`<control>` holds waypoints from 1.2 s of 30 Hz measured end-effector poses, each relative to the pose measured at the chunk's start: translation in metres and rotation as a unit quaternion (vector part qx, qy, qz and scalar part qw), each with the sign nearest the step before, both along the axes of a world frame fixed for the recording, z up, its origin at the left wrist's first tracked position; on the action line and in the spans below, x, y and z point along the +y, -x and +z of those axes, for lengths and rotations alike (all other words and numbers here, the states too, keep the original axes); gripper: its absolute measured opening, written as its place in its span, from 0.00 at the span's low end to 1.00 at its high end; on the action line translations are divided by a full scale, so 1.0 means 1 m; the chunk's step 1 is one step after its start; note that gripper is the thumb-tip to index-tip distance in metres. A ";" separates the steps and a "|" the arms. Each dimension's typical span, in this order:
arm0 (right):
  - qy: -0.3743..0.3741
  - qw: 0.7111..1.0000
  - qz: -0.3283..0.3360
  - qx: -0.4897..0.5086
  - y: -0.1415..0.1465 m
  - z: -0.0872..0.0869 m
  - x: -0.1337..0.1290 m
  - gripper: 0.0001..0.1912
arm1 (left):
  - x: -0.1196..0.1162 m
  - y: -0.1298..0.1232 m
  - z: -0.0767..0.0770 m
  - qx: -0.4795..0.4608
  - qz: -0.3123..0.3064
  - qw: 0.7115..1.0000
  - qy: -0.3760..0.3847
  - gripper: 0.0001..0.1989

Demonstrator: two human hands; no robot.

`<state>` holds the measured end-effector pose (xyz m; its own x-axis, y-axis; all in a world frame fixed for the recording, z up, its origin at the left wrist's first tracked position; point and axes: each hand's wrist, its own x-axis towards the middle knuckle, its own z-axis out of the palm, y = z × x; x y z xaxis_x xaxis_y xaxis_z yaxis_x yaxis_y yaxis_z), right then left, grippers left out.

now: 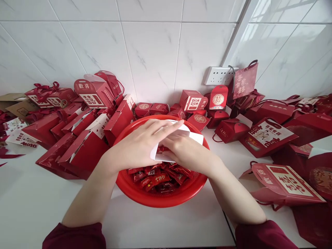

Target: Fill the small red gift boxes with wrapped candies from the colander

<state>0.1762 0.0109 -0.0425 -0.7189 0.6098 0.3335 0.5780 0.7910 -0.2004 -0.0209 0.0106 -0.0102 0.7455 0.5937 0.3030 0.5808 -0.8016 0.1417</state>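
Observation:
Over a red plastic basket (162,201), my left hand (136,143) holds a small paper gift box, its white inside and flaps (196,137) facing up. The fingers of my left hand stretch along the far side of the box. My right hand (188,150) reaches across into the box's opening with its fingers curled. Something red shows at those fingertips, but the hand hides most of it. Below both hands, red-wrapped candies (158,180) fill the bottom of the basket. My hands cover much of the box.
Red gift boxes (88,152) stand packed together on the left of the white table (166,224). Smaller red boxes (193,100) sit behind the basket. More boxes with cord handles (287,183) lie on the right. A power strip (219,75) is against the tiled wall.

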 end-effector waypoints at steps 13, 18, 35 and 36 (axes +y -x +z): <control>-0.004 0.994 -0.086 -0.074 0.006 -0.022 0.018 0.19 | -0.004 -0.006 -0.005 0.036 -0.002 0.999 -0.001 0.50; -0.012 0.993 -0.078 -0.093 0.004 -0.026 0.018 0.20 | -0.002 -0.008 -0.005 0.036 0.004 0.999 0.010 0.49; 0.028 0.988 -0.136 0.070 -0.052 0.026 0.010 0.12 | 0.084 0.063 -0.023 -0.125 0.083 0.987 0.061 0.48; 0.044 0.988 -0.146 0.036 -0.053 0.025 0.012 0.12 | 0.088 0.063 -0.027 -0.132 0.081 0.986 0.067 0.48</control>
<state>0.2287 0.0229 -0.0172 -0.4851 0.8163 0.3136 0.7604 0.5708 -0.3098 -0.0840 0.0984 -0.0371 0.5427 0.7468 0.3844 0.6282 -0.6647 0.4045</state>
